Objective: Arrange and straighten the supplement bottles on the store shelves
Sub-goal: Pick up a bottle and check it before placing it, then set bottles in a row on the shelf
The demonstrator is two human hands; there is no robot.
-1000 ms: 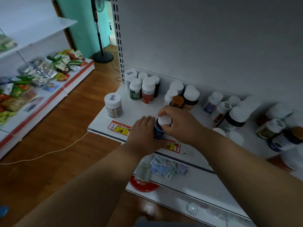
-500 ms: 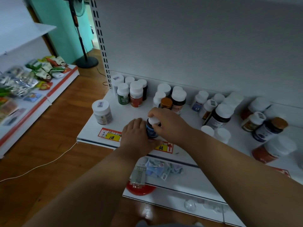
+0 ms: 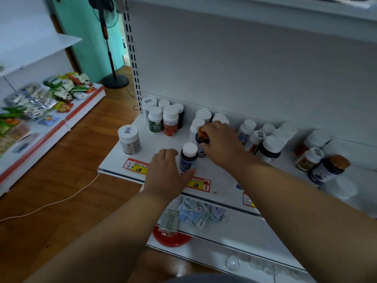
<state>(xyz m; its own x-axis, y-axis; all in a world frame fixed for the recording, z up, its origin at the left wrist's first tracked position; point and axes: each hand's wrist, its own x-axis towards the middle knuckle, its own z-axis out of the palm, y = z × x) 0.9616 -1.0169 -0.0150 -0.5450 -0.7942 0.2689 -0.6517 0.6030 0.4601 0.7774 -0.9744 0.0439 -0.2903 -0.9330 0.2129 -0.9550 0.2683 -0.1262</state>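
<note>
**Right hand moves on to the amber-capped bottle**

Near the front edge of the shelf (image 3: 114, 160), just behind the yellow 68 price tag (image 3: 196, 184), the white-capped blue bottle (image 3: 188, 157) now stands upright. Half a second ago both hands were on it. The left hand (image 3: 166, 177) lies beside it, fingers relaxed, thumb at its base. The right hand (image 3: 221, 145) has reached back and curls over the amber-capped bottle (image 3: 202, 142), one row behind. That one is probably next to be set straight. Toward the right edge the bottles stand unevenly, so much remains.
</note>
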